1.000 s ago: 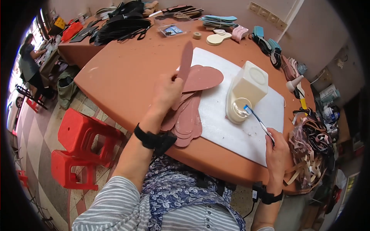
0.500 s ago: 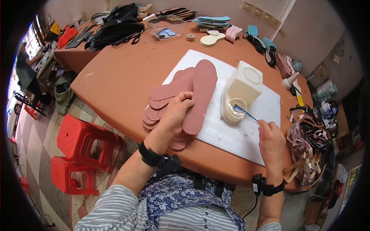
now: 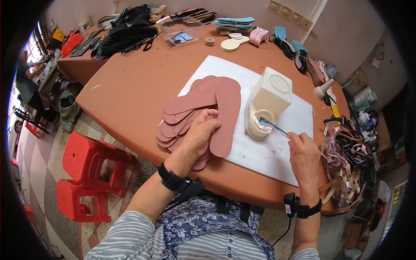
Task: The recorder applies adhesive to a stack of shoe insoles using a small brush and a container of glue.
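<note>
Between the thumb and fingers of my left hand point(image 3: 199, 133) is the edge of a pink shoe insole point(image 3: 229, 119). This insole lies over the right side of a fanned pile of matching insoles point(image 3: 177, 120). My right hand point(image 3: 303, 154) pinches the handle of a blue toothbrush point(image 3: 278, 128). The brush head rests inside the round cup point(image 3: 256, 134) at the foot of a cream plastic bottle-like dispenser point(image 3: 272, 92); the cup holds a whitish, wet-looking substance. A white foam board point(image 3: 271, 158) lies under the dispenser and part of the pile.
The brown-covered table point(image 3: 130, 91) bears a clear plastic box point(image 3: 182, 32), a tape roll point(image 3: 209, 42) and bundled insoles point(image 3: 234, 25) at the back. Tangled straps point(image 3: 346, 160) heap at the right edge. Red stools point(image 3: 93, 158) stand left; a person point(image 3: 29, 86) is farther off.
The held insole has come lower and nearer to me, showing more of the pile's top. The toothbrush head has shifted slightly left within the cup.
</note>
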A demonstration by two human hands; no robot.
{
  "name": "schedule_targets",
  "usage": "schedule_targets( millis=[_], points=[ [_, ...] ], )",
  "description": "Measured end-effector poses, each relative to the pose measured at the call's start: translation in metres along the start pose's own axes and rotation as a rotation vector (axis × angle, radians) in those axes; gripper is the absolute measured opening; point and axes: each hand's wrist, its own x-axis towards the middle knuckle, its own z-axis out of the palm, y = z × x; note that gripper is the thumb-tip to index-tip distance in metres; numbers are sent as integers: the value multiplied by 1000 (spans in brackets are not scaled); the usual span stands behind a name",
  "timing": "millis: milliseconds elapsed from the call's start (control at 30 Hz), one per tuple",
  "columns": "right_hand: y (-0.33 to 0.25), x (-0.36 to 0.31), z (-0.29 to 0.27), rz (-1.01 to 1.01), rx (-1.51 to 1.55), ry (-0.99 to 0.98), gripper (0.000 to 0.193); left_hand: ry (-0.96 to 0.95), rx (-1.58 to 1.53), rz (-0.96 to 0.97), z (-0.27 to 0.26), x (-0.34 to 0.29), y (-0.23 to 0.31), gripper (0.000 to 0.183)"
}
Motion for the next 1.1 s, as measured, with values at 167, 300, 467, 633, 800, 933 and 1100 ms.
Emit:
schedule_targets(
  millis=[167,300,467,633,800,933,1100],
  points=[
    [0,-6,-13,125,133,-31,21,2,28,-10,1,-2,0,31],
    [-3,-20,-14,206,207,-37,24,-43,50,-14,-1,0,-2,41],
    [-6,-28,-11,241,226,-53,26,-75,117,-33,-3,1,-3,49],
    [-8,-36,-5,254,206,-57,26,-111,114,-80,2,-6,2,48],
    [-13,-46,0,393,401,57,23,-125,1,-170,8,-18,-1,44],
    [-27,-66,0,570,881,-43,23,-193,-117,-244,8,-19,-7,43],
    [-39,-80,-1,554,1019,-54,24,-294,-199,-260,7,-26,-7,45]
  ],
)
